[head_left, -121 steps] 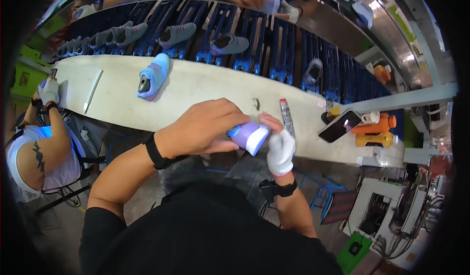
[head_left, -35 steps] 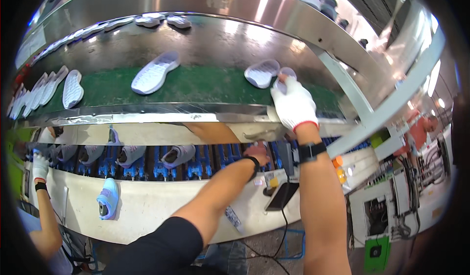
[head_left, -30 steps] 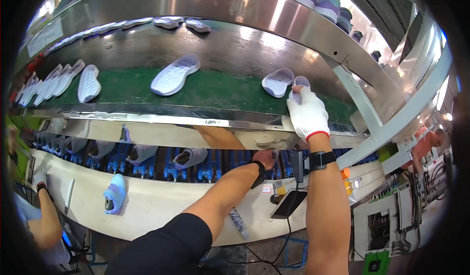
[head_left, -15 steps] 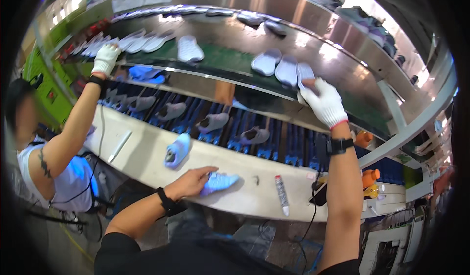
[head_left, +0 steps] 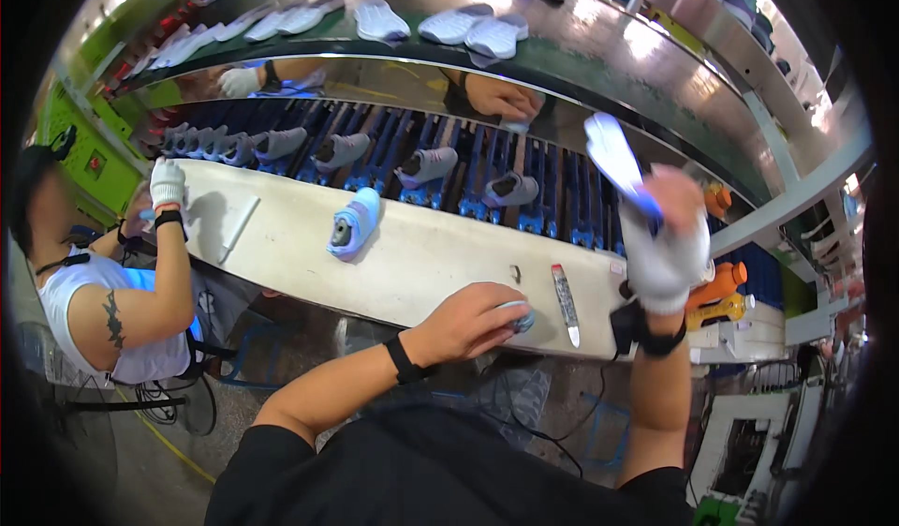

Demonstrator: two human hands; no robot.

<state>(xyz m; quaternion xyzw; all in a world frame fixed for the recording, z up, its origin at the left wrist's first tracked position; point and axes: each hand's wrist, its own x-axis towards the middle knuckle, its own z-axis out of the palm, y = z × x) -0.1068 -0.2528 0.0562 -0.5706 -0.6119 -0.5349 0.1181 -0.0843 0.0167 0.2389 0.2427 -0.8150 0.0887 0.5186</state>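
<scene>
My bare left hand (head_left: pixel 468 322) is wrapped round a light blue shoe (head_left: pixel 525 318) at the bench's near edge; the fingers hide most of it. A white shoe sole (head_left: pixel 613 149) is gripped in my right hand (head_left: pixel 670 245), which wears a white glove with bare fingertips and is raised over the bench's right side. That hand is blurred by motion. Another light blue shoe (head_left: pixel 354 222) sits on the white bench (head_left: pixel 421 273), left of my hands. Between them lies a white marker-like stick with a red end (head_left: pixel 566 306).
Behind the bench, a rack of blue bars (head_left: pixel 375 170) carries several grey shoes (head_left: pixel 426 166). White soles (head_left: pixel 493 36) line the green belt above. Orange (head_left: pixel 719 284) and yellow bottles (head_left: pixel 721 311) stand at right. A co-worker (head_left: pixel 140 311) in white works at left.
My right hand has lifted a sole off the belt and brought it nearer. My left hand has moved right with the shoe. The co-worker's gloved hand has come down from the belt.
</scene>
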